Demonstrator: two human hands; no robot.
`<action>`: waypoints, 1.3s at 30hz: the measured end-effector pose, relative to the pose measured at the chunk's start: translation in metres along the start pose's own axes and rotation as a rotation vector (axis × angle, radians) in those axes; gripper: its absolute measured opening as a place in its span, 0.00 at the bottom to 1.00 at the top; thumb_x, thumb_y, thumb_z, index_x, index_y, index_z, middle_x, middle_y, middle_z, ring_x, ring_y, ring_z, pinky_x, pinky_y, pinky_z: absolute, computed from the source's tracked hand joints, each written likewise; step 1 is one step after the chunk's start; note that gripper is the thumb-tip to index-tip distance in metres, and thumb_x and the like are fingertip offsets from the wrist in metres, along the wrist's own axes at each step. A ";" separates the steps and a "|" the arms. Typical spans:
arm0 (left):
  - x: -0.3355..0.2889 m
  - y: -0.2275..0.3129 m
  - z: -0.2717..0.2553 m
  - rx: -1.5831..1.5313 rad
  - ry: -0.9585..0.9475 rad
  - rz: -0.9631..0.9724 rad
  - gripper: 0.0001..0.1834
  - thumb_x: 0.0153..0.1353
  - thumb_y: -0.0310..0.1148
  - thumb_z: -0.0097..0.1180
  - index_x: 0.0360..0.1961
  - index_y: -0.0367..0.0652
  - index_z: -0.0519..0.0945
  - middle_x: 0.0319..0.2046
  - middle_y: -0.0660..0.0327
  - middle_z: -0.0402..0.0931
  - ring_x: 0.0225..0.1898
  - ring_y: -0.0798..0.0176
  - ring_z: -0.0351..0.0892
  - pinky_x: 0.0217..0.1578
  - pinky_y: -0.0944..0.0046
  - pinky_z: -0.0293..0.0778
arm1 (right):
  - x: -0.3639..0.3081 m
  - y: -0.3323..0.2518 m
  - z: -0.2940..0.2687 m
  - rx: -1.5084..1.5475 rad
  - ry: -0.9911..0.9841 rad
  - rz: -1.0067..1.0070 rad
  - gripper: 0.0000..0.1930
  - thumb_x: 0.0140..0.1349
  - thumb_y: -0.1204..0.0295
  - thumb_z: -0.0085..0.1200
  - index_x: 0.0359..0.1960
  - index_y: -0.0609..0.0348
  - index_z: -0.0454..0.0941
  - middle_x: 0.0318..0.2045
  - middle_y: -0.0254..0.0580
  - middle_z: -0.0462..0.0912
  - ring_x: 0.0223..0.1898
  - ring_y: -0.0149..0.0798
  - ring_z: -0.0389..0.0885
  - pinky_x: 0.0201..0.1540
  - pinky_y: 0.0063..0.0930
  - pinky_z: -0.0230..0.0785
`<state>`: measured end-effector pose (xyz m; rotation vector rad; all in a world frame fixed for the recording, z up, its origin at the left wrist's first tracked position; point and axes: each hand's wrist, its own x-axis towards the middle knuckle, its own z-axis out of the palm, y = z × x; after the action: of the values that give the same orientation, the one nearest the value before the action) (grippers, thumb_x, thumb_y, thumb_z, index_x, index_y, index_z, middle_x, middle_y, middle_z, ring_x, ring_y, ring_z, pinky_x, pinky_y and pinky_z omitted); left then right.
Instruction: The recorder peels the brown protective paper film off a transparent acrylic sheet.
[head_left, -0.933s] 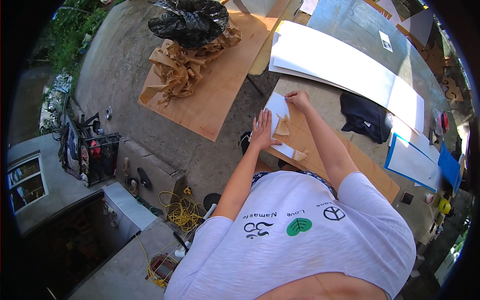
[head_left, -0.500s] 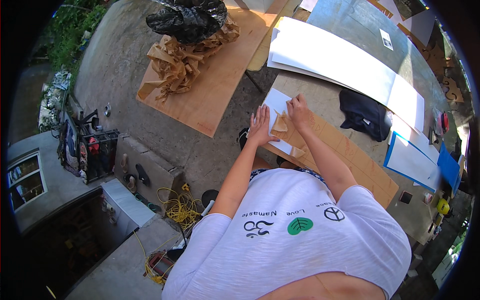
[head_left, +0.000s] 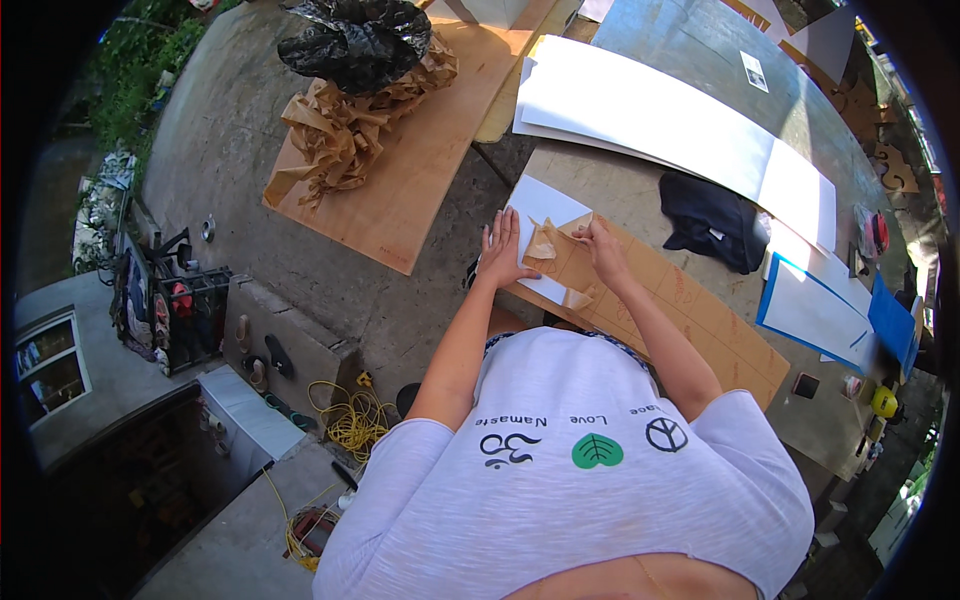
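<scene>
A long white sheet (head_left: 552, 203) lies on the worktable, most of it under brown backing paper (head_left: 690, 310) with reddish markings. Its bare white end is toward the left. My left hand (head_left: 503, 258) rests flat on that end, fingers stretched out. At the far edge of the paper, my right hand (head_left: 602, 250) is closed in a pinch on the backing paper where it lifts from the sheet. Between my hands a torn, curled flap of paper (head_left: 542, 241) stands up. Another loose curl (head_left: 578, 299) sits at the near edge.
Beyond the sheet on the worktable (head_left: 600, 172) are stacked white panels (head_left: 650, 110), a dark cloth (head_left: 710, 222) and a blue-edged white sheet (head_left: 812, 312). To the left, a wooden board (head_left: 400, 220) carries crumpled brown paper (head_left: 340, 130) and a black plastic bag (head_left: 355, 45).
My right hand has drawn back toward me and to the right along the sheet, pulling the paper. More white shows at the far edge. My left hand stays flat on the sheet.
</scene>
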<state>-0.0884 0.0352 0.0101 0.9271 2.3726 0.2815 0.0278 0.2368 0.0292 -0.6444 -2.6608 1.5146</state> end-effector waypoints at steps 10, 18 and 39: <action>0.001 -0.001 0.002 0.016 -0.003 0.014 0.77 0.30 0.57 0.72 0.68 0.42 0.26 0.70 0.55 0.24 0.71 0.54 0.23 0.67 0.46 0.29 | -0.076 0.001 -0.041 0.228 0.018 -0.020 0.03 0.61 0.84 0.42 0.36 0.65 0.67 0.40 0.49 0.81 0.54 0.49 0.74 0.55 0.38 0.68; 0.000 0.002 -0.001 0.056 -0.021 0.013 0.76 0.30 0.58 0.71 0.68 0.43 0.28 0.71 0.58 0.23 0.71 0.57 0.22 0.67 0.46 0.32 | -0.130 -0.001 -0.079 0.211 0.016 0.061 0.02 0.63 0.83 0.40 0.34 0.65 0.66 0.37 0.47 0.81 0.53 0.46 0.75 0.55 0.35 0.66; -0.003 -0.001 0.002 0.022 0.042 0.045 0.75 0.29 0.57 0.72 0.69 0.44 0.30 0.71 0.57 0.25 0.71 0.57 0.24 0.67 0.46 0.31 | 0.006 -0.023 -0.017 -0.442 0.120 -0.348 0.16 0.56 0.70 0.54 0.47 0.51 0.76 0.45 0.42 0.73 0.46 0.44 0.70 0.50 0.37 0.61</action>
<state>-0.0862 0.0322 0.0095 0.9952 2.3996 0.2953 0.0182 0.2419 0.0563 -0.2425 -2.8347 0.7876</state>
